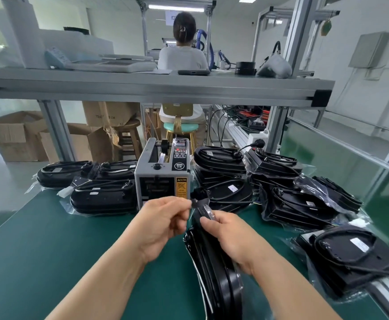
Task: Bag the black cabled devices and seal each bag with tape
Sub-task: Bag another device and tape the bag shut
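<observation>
A black cabled device in a clear bag (214, 271) stands on edge on the green table (50, 262), right in front of me. My left hand (163, 222) pinches the top of the bag near its folded flap. My right hand (228, 236) grips the bag's upper edge, thumb on a clear strip (208, 212) that looks like tape. The grey tape dispenser (162, 179) stands just behind my hands.
Bagged black devices lie left of the dispenser (103, 195), and several more are piled to its right (292, 192) and at the near right edge (350, 257). An aluminium shelf (156, 88) spans overhead. A person sits beyond with their back to me (183, 54). Cardboard boxes (15, 135) stand at left.
</observation>
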A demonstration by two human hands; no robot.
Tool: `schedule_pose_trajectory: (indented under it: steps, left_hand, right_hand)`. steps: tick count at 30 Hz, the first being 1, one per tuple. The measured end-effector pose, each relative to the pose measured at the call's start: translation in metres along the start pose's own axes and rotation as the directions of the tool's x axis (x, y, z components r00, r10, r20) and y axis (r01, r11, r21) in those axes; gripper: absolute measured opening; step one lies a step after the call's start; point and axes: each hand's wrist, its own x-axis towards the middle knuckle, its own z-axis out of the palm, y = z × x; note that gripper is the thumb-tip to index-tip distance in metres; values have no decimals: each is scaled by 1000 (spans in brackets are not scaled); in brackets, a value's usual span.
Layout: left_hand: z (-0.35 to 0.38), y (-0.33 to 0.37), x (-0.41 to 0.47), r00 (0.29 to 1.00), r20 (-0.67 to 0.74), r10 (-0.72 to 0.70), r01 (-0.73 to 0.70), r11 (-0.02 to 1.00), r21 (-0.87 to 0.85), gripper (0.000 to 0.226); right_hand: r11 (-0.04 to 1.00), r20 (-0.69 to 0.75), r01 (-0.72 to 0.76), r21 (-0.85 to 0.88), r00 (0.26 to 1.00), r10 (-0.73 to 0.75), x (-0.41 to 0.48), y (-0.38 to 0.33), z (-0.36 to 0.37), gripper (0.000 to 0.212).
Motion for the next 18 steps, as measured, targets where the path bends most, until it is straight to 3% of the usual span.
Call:
schedule_pose_trajectory:
  steps: [1, 5, 13, 18]
  left_hand:
    - [5, 1, -4, 999, 44, -2, -2, 997, 72, 23]
    - [16, 4, -2, 1000, 1, 16, -15, 958, 288, 19]
    - [19, 8, 11, 1000, -28, -6, 14, 947, 321, 20]
    - [17, 3, 13, 999, -41, 14, 0, 943, 333, 17]
  right_hand:
    - [999, 0, 25, -23, 1000, -25, -2, -1, 1, 28]
    - [995, -10, 67, -71, 998, -68, -5, -3, 1, 34]
    - [993, -15, 90, -76, 996, -91, -8, -2, 0, 22]
    - [993, -39, 92, -75, 995, -96, -8, -2, 1, 28]
